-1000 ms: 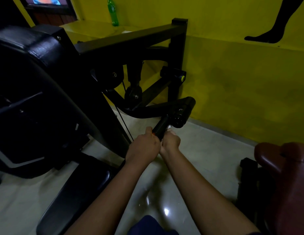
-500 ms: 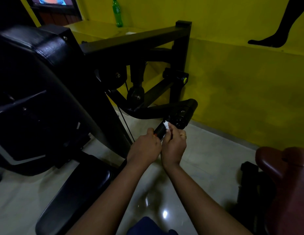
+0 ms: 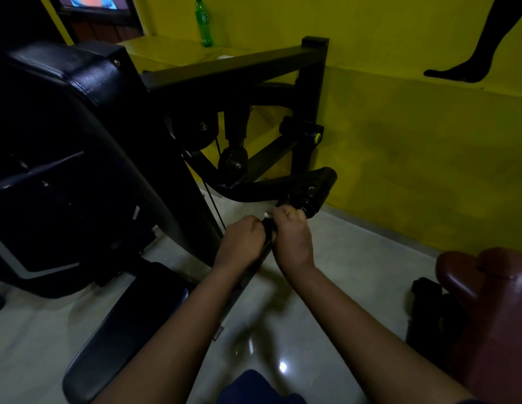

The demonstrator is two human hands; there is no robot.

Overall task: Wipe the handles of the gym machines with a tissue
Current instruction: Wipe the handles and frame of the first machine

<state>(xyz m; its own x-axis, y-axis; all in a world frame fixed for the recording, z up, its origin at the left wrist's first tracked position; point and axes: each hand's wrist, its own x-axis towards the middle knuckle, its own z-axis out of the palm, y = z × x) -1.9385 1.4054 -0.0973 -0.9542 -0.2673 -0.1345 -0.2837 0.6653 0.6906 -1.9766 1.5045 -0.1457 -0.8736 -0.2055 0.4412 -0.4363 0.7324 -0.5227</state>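
Note:
A black gym machine handle [image 3: 267,232] sticks out toward me from the end of a black padded arm [image 3: 318,189]. My left hand [image 3: 242,240] grips the handle low down, fingers curled round it. My right hand [image 3: 291,236] wraps the handle just above, close to the arm's end, with a white tissue [image 3: 268,214] pressed against the bar; only a small corner of tissue shows by my fingers.
The black machine body [image 3: 64,158] and its seat pad [image 3: 128,325] fill the left. A pulley and cable [image 3: 236,163] sit behind the handle. A yellow wall [image 3: 414,141] runs at the right, a maroon seat [image 3: 492,293] lower right, a green bottle [image 3: 203,21] on the ledge.
My right hand slid up the handle from beside my left hand toward the arm's end, then closed round it with the tissue. My left hand kept its grip.

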